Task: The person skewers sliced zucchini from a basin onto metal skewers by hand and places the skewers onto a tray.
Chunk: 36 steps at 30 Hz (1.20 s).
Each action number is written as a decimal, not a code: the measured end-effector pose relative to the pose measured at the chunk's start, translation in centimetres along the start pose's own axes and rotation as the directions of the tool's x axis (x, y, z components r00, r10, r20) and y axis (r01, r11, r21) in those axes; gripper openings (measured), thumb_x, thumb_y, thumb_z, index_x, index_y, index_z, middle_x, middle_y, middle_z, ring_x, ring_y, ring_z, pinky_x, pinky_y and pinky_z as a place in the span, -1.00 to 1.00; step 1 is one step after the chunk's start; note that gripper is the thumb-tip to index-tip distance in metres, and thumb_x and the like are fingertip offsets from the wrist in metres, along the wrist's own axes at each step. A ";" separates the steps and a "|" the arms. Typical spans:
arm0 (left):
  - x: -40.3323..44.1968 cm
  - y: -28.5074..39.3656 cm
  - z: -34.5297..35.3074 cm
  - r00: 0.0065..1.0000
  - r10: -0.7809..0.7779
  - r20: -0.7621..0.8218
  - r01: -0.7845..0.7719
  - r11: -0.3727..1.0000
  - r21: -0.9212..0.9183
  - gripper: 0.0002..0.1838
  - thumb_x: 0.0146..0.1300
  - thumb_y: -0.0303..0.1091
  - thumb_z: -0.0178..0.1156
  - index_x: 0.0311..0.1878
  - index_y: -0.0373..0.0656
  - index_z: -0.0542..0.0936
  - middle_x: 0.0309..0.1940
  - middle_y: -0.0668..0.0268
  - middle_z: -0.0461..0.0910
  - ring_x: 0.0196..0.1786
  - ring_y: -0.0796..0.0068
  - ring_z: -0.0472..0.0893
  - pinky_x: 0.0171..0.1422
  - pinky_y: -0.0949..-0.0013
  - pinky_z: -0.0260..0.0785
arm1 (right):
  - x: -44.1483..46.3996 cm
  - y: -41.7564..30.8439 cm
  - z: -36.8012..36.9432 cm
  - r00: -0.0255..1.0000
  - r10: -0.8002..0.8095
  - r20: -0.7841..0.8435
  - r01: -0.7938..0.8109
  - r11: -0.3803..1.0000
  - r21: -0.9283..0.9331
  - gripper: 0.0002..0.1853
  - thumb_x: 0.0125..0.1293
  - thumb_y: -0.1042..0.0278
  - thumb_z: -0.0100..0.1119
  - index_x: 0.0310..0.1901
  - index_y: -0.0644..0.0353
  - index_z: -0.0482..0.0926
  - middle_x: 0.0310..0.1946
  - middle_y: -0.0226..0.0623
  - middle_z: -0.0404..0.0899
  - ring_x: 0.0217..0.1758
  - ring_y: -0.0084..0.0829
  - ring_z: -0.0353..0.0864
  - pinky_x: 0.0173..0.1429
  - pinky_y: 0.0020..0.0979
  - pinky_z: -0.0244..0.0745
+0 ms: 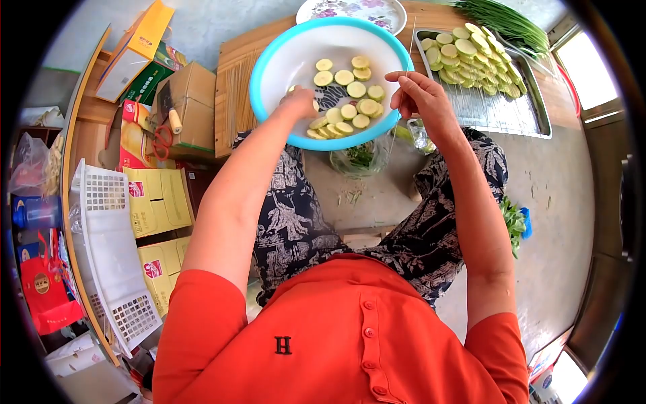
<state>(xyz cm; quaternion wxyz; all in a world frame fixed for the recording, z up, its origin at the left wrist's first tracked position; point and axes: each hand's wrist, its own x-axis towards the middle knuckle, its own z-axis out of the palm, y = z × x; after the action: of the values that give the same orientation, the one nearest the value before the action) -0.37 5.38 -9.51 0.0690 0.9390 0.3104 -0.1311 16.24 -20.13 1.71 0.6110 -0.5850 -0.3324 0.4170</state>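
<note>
A white basin with a turquoise rim (262,64) holds several round pale-green vegetable slices (356,89). Inside its left part, my left hand (299,104) has its fingers closed around a slice, of which only an edge shows. Over the basin's right rim, my right hand (420,97) pinches a long thin skewer (408,50) that stands nearly upright. To the right, a metal tray (538,111) bears a heap of skewered slices (471,57). Many thin wooden skewers (235,87) lie left of the basin.
Behind the basin is a flowered plate (356,9). Long green stalks (501,23) lie at the back right. Below the basin sits a plastic bag of greens (361,158). Cardboard boxes (192,101), red scissors (162,143) and a white plastic rack (111,249) are at left.
</note>
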 end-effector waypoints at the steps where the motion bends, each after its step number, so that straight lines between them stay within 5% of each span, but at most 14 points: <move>1: 0.2 0.0 0.4 1.000 -0.002 -0.002 0.002 1.000 -0.002 -0.48 0.01 -0.15 0.38 0.05 -0.16 0.56 -0.08 0.05 0.56 0.01 0.13 0.60 0.05 0.21 0.51 | 0.0 0.1 0.0 1.000 -0.001 0.002 0.001 1.000 -0.002 -0.68 0.52 0.21 -0.12 0.03 0.19 0.58 -0.49 -0.50 0.56 -0.52 -0.73 0.38 -0.36 -0.62 0.30; 4: -0.7 1.7 0.0 0.965 0.214 -0.154 -0.237 0.960 -0.151 -0.61 0.07 -0.29 0.30 0.02 -0.03 0.60 0.00 0.12 0.52 0.10 0.08 0.52 0.13 0.12 0.42 | 0.2 0.6 0.2 1.000 0.005 0.002 -0.005 1.000 -0.014 -0.69 0.52 0.21 -0.11 0.03 0.20 0.58 -0.49 -0.48 0.55 -0.52 -0.72 0.38 -0.37 -0.62 0.31; 6: -0.3 2.7 1.6 0.968 0.220 -0.120 -0.238 0.958 -0.160 -0.64 0.04 -0.30 0.30 -0.03 -0.06 0.61 -0.02 0.09 0.55 0.08 0.09 0.54 0.13 0.11 0.42 | 0.3 0.8 0.4 1.000 0.024 -0.016 -0.025 1.000 -0.019 -0.70 0.49 0.28 -0.11 0.00 0.24 0.59 -0.53 -0.46 0.56 -0.55 -0.69 0.38 -0.40 -0.61 0.29; 7: 0.7 3.2 2.0 0.983 0.166 0.075 -0.151 0.973 -0.177 -0.64 0.02 -0.29 0.31 -0.06 -0.08 0.63 -0.09 0.05 0.60 0.04 0.07 0.56 0.12 0.10 0.42 | 0.4 0.9 0.6 1.000 0.013 -0.026 -0.014 1.000 -0.020 -0.71 0.47 0.26 -0.07 -0.03 0.22 0.61 -0.54 -0.44 0.56 -0.56 -0.66 0.40 -0.43 -0.59 0.29; 10: -0.4 4.9 2.1 0.987 0.100 -0.124 -0.118 0.981 -0.150 -0.72 0.01 -0.50 0.16 -0.15 -0.19 0.66 -0.19 -0.02 0.65 -0.07 -0.01 0.64 0.01 0.07 0.50 | 0.6 1.4 0.9 0.998 -0.015 -0.058 0.011 0.996 -0.084 -0.72 0.45 0.24 -0.02 -0.07 0.21 0.63 -0.55 -0.42 0.55 -0.59 -0.67 0.40 -0.48 -0.60 0.26; 14: -1.0 5.7 1.4 0.999 0.039 -0.011 -0.041 0.985 -0.165 -0.74 0.00 -0.41 0.27 -0.17 -0.21 0.67 -0.13 0.09 0.67 -0.01 0.13 0.65 0.03 0.15 0.53 | 0.2 1.3 1.0 0.999 0.014 -0.046 -0.018 0.997 -0.081 -0.68 0.49 0.23 -0.07 0.01 0.26 0.57 -0.54 -0.41 0.53 -0.57 -0.66 0.37 -0.43 -0.61 0.26; 18: -1.7 5.1 -1.6 0.980 0.136 -0.145 -0.169 0.954 -0.247 -0.74 0.01 -0.43 0.25 -0.18 -0.24 0.65 -0.19 0.07 0.67 -0.05 0.10 0.65 0.01 0.14 0.52 | 0.3 1.0 1.5 1.000 0.024 -0.017 -0.026 0.993 -0.116 -0.67 0.51 0.21 -0.10 0.05 0.26 0.54 -0.55 -0.42 0.52 -0.58 -0.68 0.35 -0.45 -0.63 0.26; 20: -2.5 4.6 -4.2 0.962 0.086 -0.260 -0.219 0.812 -0.541 -0.73 0.01 -0.39 0.28 -0.19 -0.30 0.62 -0.32 0.13 0.65 -0.29 0.28 0.67 -0.18 0.27 0.55 | 0.2 0.9 1.9 1.000 0.019 -0.017 -0.021 0.994 -0.111 -0.68 0.50 0.22 -0.08 0.03 0.27 0.55 -0.55 -0.41 0.53 -0.58 -0.68 0.35 -0.45 -0.63 0.26; 21: -3.1 4.2 -5.1 0.961 0.085 -0.262 -0.219 0.813 -0.540 -0.73 0.01 -0.39 0.28 -0.19 -0.30 0.62 -0.32 0.13 0.65 -0.29 0.28 0.67 -0.18 0.27 0.55 | 0.2 0.9 2.1 1.000 0.016 -0.011 -0.017 0.995 -0.097 -0.68 0.50 0.23 -0.07 0.02 0.29 0.55 -0.56 -0.40 0.53 -0.58 -0.67 0.35 -0.43 -0.62 0.26; 23: -4.2 2.8 -6.9 0.985 0.022 -0.173 -0.174 0.199 -0.965 -0.69 0.14 -0.33 0.30 -0.10 -0.31 0.58 -0.35 0.21 0.64 -0.40 0.46 0.64 -0.28 0.41 0.54 | 0.0 0.7 2.6 1.000 0.028 0.007 -0.027 0.992 -0.121 -0.69 0.50 0.25 -0.09 0.03 0.28 0.55 -0.56 -0.39 0.54 -0.58 -0.68 0.35 -0.44 -0.64 0.26; 25: -5.7 1.2 -7.2 0.993 0.025 -0.114 -0.105 -0.238 -0.966 -0.69 0.24 -0.30 0.26 -0.02 -0.27 0.55 -0.29 0.25 0.62 -0.43 0.52 0.61 -0.31 0.44 0.53 | 0.0 0.9 2.9 0.999 0.038 0.005 -0.038 0.991 -0.128 -0.70 0.50 0.27 -0.09 0.03 0.28 0.55 -0.57 -0.40 0.54 -0.58 -0.69 0.35 -0.44 -0.64 0.26; 27: -5.8 -0.4 -5.8 0.999 -0.030 0.022 0.003 -0.511 -0.860 -0.72 0.25 -0.29 0.26 -0.04 -0.23 0.55 -0.31 0.28 0.61 -0.42 0.51 0.60 -0.29 0.38 0.53 | 0.0 1.0 3.3 0.998 0.052 0.022 -0.048 0.988 -0.144 -0.71 0.49 0.30 -0.08 0.03 0.27 0.55 -0.58 -0.40 0.54 -0.60 -0.68 0.35 -0.45 -0.63 0.26; 36: -6.1 -0.4 -5.0 0.983 -0.172 0.063 -0.063 -0.638 -0.767 -0.79 0.31 -0.32 0.20 -0.05 -0.18 0.53 -0.34 0.29 0.58 -0.39 0.47 0.59 -0.24 0.33 0.54 | 0.1 1.8 4.1 0.997 0.072 0.032 -0.066 0.984 -0.168 -0.72 0.48 0.33 -0.08 0.02 0.28 0.56 -0.58 -0.41 0.54 -0.60 -0.69 0.35 -0.46 -0.64 0.24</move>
<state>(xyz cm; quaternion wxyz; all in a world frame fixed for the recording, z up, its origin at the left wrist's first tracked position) -4.30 3.31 -2.97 0.8480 0.3207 0.3142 0.2816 12.39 -18.32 0.33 0.5386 -0.6372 -0.3573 0.4197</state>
